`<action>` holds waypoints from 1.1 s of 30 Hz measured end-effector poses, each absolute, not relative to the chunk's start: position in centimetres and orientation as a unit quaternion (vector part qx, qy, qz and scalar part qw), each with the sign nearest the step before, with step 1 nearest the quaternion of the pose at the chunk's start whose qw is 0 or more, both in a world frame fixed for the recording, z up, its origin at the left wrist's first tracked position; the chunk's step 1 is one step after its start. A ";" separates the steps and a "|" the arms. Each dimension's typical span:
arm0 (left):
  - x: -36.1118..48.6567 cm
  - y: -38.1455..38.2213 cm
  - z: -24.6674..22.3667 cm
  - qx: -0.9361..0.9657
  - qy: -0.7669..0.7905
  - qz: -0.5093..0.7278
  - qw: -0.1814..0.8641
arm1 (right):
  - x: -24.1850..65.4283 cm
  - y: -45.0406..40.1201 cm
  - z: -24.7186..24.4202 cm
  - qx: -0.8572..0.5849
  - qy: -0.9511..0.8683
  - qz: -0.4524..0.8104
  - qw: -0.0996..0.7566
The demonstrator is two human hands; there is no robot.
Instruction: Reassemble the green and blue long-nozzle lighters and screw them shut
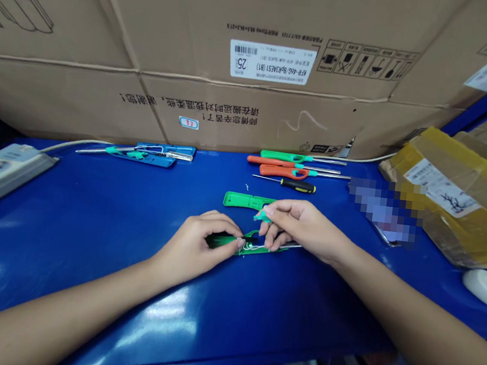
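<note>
My left hand [204, 242] is closed on the opened green lighter body [262, 252], thumb and fingertips at its middle, where thin white wires and a dark part show. My right hand [289, 226] pinches a small teal piece [261, 215] just above the lighter, with its lower fingers near the metal tube on the right. A separate green half shell [241, 200] lies right behind my hands, its right end partly hidden by my right hand.
Behind are a black-yellow screwdriver [298, 186], orange lighters [275, 170], a green lighter [284, 156] and an opened blue lighter [153, 159]. A power strip [7, 173] stands left; a phone [383, 216] and taped box [453, 194] lie right. Cardboard [191, 100] rises behind.
</note>
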State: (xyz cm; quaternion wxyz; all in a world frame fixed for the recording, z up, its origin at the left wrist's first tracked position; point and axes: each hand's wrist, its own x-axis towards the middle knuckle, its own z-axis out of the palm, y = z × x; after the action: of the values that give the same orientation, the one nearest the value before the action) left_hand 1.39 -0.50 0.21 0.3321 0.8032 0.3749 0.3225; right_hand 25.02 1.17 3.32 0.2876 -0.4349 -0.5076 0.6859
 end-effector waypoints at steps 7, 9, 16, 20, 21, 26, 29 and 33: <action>1.4 -0.5 0.3 0.803 0.377 0.319 0.333 | 25.1 1.0 3.2 -0.460 -0.574 0.614 0.288; 1.4 -0.5 0.3 0.803 0.378 0.320 0.332 | 25.1 0.9 3.3 -0.464 -0.578 0.605 0.292; 1.5 -0.6 0.2 0.800 0.378 0.324 0.335 | 25.2 1.2 3.2 -0.453 -0.550 0.643 0.280; 1.4 -0.5 0.2 0.801 0.375 0.326 0.333 | 25.2 1.1 3.4 -0.447 -0.538 0.663 0.268; 1.4 -0.5 0.2 0.801 0.375 0.325 0.333 | 25.2 1.1 3.4 -0.447 -0.536 0.665 0.265; 1.5 -0.5 0.1 0.802 0.374 0.329 0.330 | 25.1 1.0 3.4 -0.449 -0.543 0.663 0.255; 1.5 -0.5 0.2 0.803 0.373 0.328 0.329 | 25.3 1.2 3.6 -0.468 -0.571 0.634 0.229; 1.5 -0.5 0.2 0.804 0.374 0.326 0.326 | 25.9 1.4 4.1 -0.492 -0.606 0.593 0.198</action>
State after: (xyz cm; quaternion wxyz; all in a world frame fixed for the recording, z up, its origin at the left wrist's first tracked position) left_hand 1.46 -0.49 0.21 0.3264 0.8043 0.3744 0.3261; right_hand 25.88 1.40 4.10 0.1976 -0.4919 -0.6061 0.5930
